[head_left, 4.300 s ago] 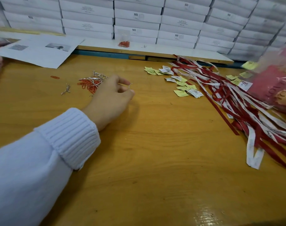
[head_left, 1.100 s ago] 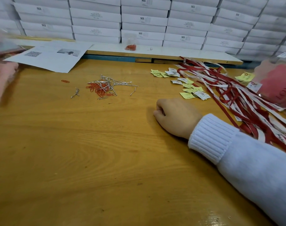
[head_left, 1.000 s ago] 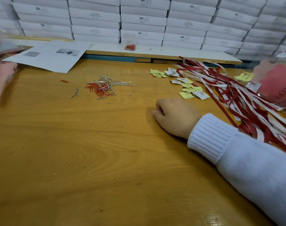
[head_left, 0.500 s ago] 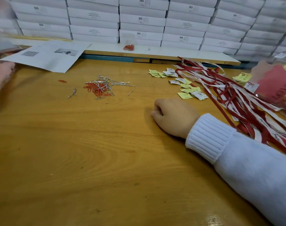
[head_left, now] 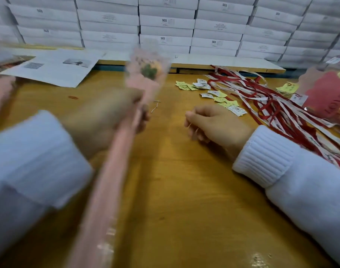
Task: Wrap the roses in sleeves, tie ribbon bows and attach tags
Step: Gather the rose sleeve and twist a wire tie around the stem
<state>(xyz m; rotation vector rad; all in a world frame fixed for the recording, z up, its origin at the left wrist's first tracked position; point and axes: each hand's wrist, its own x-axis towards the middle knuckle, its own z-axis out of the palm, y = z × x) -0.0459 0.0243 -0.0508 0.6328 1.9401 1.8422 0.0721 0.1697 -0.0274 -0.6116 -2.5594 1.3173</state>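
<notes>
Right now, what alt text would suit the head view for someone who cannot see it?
A blurred left hand grips a rose in a pink sleeve above a wooden table, while the right hand rests on it with fingers curled. Red and white ribbons and small paper tags lie to the right, with white boxes stacked behind.

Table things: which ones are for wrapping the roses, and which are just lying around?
For the job: blurred rose in a pink plastic sleeve, gripped by the left hand; long red and white ribbons; small yellow and white paper tags.
Lying about: printed white paper sheets; stacked white cardboard boxes; lone orange paper clip.
</notes>
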